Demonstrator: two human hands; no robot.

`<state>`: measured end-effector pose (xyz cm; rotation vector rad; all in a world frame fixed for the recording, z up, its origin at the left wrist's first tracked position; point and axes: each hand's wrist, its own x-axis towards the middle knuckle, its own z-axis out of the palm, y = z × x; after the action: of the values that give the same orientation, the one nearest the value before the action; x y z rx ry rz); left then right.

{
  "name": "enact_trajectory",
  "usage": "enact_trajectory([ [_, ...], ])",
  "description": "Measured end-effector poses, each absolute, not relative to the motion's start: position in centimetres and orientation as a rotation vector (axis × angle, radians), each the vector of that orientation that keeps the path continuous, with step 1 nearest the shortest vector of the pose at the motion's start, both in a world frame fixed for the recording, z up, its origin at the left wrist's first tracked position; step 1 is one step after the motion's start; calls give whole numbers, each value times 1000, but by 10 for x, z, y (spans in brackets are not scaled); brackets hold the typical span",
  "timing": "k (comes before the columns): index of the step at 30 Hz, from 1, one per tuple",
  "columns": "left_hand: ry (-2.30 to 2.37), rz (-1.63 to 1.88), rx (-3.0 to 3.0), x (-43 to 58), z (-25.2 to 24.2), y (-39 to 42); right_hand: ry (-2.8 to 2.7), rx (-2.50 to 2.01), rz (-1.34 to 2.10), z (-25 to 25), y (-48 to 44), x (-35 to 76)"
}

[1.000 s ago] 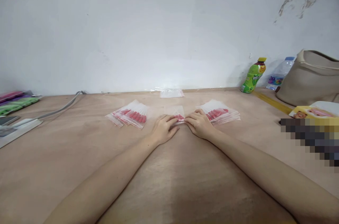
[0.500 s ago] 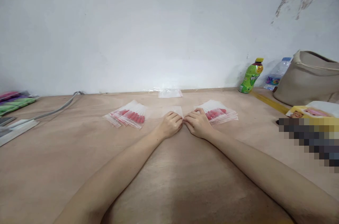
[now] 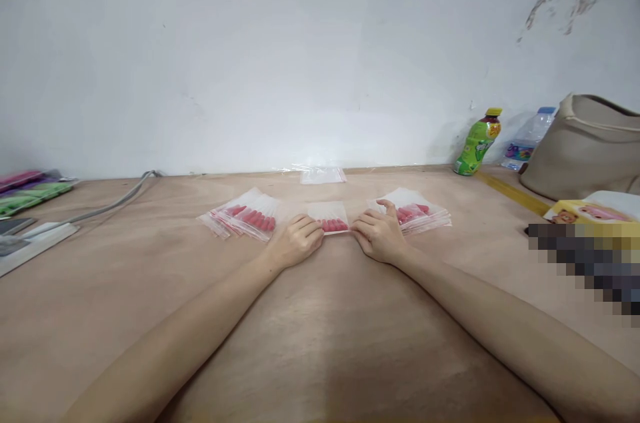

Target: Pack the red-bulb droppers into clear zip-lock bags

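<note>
A small clear zip bag (image 3: 327, 210) with several red, rounded pieces in a row lies flat between my hands, its zip edge toward me. My left hand (image 3: 299, 238) has its fingers closed at the bag's near left corner. At the near right corner, the fingers of my right hand (image 3: 379, 233) pinch the same edge, with one finger raised. Fanned zip bags (image 3: 245, 213) holding similar red pieces lie to the left. Another fan of filled zip bags (image 3: 417, 210) lies just beyond my right hand, which partly covers it.
Flat clear bags (image 3: 323, 175) lie by the wall. At the right stand a green bottle (image 3: 477, 146), a clear bottle (image 3: 525, 143), a beige bag (image 3: 580, 150) and a yellow packet (image 3: 590, 213). A grey cable (image 3: 115, 202) and colourful packs (image 3: 35, 191) are at the left.
My left hand has slid left along the bag's near edge, away from my right hand, uncovering the red pieces. My right hand has stayed near the right corner. The view has shifted slightly.
</note>
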<state>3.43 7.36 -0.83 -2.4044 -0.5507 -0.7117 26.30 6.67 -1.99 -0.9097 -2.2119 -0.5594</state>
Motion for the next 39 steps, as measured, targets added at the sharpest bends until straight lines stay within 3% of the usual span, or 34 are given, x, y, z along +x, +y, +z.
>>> enact_trajectory([
  [17, -804, -701, -2425, 12, -14, 65, -2324, -789, -361, -21, 68, 252],
  [23, -1019, -710, -2300, -3, -4, 53, -2257, -766, -519, -13, 80, 259],
  [29, -1318, -578, -2043, -52, -1, 54, -1989, -951, -515, -5, 75, 341],
  [34, -1294, -528, -2162, -58, 1, 53, -2023, -1134, -513, -8, 50, 386],
  [39, -1290, -692, -2458, -20, -3, 52, -2033, -1091, -640, 4, 34, 348],
])
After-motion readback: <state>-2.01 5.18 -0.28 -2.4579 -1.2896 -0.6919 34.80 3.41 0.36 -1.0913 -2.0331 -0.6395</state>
